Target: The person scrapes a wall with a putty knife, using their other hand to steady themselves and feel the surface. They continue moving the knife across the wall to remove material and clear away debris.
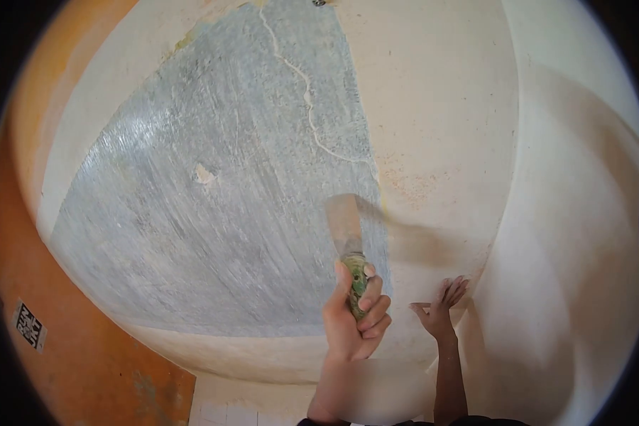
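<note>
My left hand (355,316) is raised in front of me and grips the green handle of a scraper (348,238). Its wide metal blade points upward and lies against the wall at the right edge of a large grey scraped patch (220,206). The blade looks blurred. My right hand (440,302) rests flat on the cream wall just right of the scraper, fingers stretched upward, holding nothing.
A thin white crack (309,106) runs down the grey patch. A small pale chip (204,174) sits in its middle. Cream plaster (440,121) surrounds the patch, and the wall turns a corner at the right (518,156). An orange surface with a black-and-white tag (30,325) is at the lower left.
</note>
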The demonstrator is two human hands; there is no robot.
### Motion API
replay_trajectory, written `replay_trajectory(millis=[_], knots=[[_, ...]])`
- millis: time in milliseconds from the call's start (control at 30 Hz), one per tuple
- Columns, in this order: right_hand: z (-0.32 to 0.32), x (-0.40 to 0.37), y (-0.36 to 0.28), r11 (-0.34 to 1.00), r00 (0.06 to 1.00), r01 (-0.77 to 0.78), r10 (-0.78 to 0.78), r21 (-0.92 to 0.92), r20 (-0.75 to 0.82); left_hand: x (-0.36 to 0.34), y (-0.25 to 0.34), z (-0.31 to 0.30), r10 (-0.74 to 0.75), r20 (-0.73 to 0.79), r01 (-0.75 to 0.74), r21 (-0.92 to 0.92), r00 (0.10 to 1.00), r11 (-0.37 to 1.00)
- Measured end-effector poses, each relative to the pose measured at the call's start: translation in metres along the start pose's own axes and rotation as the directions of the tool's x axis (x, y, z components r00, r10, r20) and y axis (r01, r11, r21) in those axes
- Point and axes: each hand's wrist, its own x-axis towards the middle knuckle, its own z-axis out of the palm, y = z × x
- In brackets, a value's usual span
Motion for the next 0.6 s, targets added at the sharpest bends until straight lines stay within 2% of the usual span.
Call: replay_trajectory(millis=[167,233,333,467,600], knots=[[0.004,-0.004,0.006,1.000,1.000,-0.011,0.011,0.017,0.016,0.018,0.012,0.031,0.007,-0.009,-0.006,0.138,1.000,0.990],[0.007,-0.004,0.007,0.999,1.000,-0.017,0.017,0.042,0.015,0.022,0.010,0.043,0.058,-0.015,-0.055,0.176,0.998,0.983],[0.007,-0.005,0.007,0.998,0.999,-0.043,0.043,0.038,0.018,0.017,-0.002,0.040,0.055,-0.012,-0.052,0.182,0.998,0.982],[0.009,-0.005,0.009,0.999,0.999,-0.031,0.030,0.033,0.025,0.029,0.012,0.060,0.078,-0.033,-0.070,0.208,0.996,0.976],[0.011,-0.007,0.009,0.995,0.996,-0.075,0.071,0.065,0.063,0.055,0.040,0.092,0.105,0.142,-0.144,0.298,0.984,0.944]])
